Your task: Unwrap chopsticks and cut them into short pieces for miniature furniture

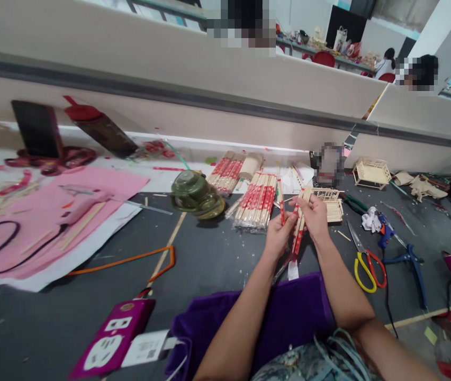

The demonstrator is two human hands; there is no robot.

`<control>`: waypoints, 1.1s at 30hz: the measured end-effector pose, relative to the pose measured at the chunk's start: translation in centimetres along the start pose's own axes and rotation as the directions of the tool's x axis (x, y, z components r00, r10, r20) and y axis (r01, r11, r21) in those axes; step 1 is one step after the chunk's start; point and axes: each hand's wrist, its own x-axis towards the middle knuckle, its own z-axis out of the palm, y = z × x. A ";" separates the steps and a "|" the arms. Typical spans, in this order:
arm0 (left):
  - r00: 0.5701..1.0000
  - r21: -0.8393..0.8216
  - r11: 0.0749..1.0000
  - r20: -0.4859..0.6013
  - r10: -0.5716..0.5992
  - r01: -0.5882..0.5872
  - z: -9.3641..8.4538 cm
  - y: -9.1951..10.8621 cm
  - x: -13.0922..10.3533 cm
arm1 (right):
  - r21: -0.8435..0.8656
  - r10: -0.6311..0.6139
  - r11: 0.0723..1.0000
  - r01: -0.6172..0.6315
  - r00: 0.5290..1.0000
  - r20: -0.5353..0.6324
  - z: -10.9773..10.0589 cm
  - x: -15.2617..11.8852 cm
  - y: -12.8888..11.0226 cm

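Wooden chopsticks in red patterned wrapping (298, 233) are between my two hands, tilted over the dark table. My left hand (279, 233) has its fingers closed round a red and pale stick at the near left side. My right hand (313, 214) pinches the upper part of the bundle. A white tag (292, 270) hangs at the lower end, above a purple cloth (295, 312). Just left of my hands lie packs of similar red-wrapped chopsticks (257, 201), and a second pile (227, 172) sits behind them.
A green glass jar (197, 198) stands left of the packs. Scissors (365, 262), a blue tool (414, 267) and a glue gun (386, 230) lie right. Miniature bamboo furniture (371, 173) stands behind. Purple power strips (116, 336), an orange frame saw (130, 258) and pink paper (90, 211) are left.
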 end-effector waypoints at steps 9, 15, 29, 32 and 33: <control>0.992 -0.033 0.996 0.089 -0.086 0.089 -0.6 0.9 0.1 | 0.115 0.004 0.993 -0.002 1.000 -0.017 0.5 -0.8 0.5; 0.937 -0.010 0.966 0.245 -0.249 0.259 -0.9 1.1 -0.1 | 0.105 0.014 0.995 -0.001 0.991 -0.131 -0.4 0.1 -0.9; 0.959 0.029 0.975 0.174 -0.221 0.220 -0.4 1.0 -0.3 | 0.091 0.043 0.995 -0.036 0.996 -0.078 0.0 -0.5 -0.4; 0.967 0.033 0.979 0.154 -0.205 0.202 -0.5 0.9 -0.2 | 0.108 0.071 0.992 -0.066 0.997 -0.043 0.2 -0.8 -0.3; 0.966 0.036 0.978 0.151 -0.209 0.206 -0.5 0.9 -0.2 | 0.114 0.071 0.991 -0.065 0.996 -0.046 0.2 -0.8 -0.3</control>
